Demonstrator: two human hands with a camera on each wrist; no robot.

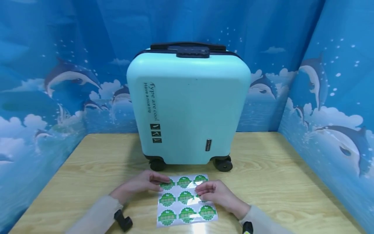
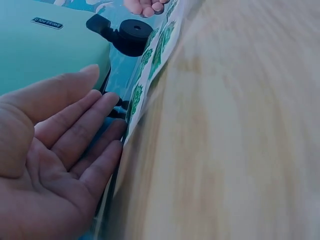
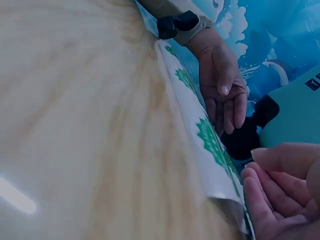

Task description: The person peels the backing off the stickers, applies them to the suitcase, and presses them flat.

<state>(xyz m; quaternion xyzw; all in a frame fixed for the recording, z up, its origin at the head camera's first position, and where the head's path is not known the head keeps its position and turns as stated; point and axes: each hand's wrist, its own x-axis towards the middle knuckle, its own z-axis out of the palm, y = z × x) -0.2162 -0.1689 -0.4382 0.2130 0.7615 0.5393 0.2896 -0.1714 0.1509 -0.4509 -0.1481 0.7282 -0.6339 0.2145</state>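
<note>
A white sheet of round green stickers (image 1: 185,197) lies on the table before the suitcase. At its upper left edge rests my left hand (image 1: 143,184), fingers nearly straight, thumb apart and nothing in the grasp; the left wrist view shows this hand (image 2: 70,145) with its fingertips at the sheet's edge. Over the sheet's right side is my right hand (image 1: 217,195), its fingers loosely bent. In the right wrist view that hand (image 3: 280,190) shows a gap between thumb and fingers, with the sheet (image 3: 192,125) beside it, one corner curling up off the wood.
A mint-green suitcase (image 1: 190,107) stands upright on black wheels (image 1: 223,164) just behind the sheet. Pale wooden table (image 1: 280,182) extends to both sides. Blue dolphin-print curtains (image 1: 102,39) hang behind and at the sides.
</note>
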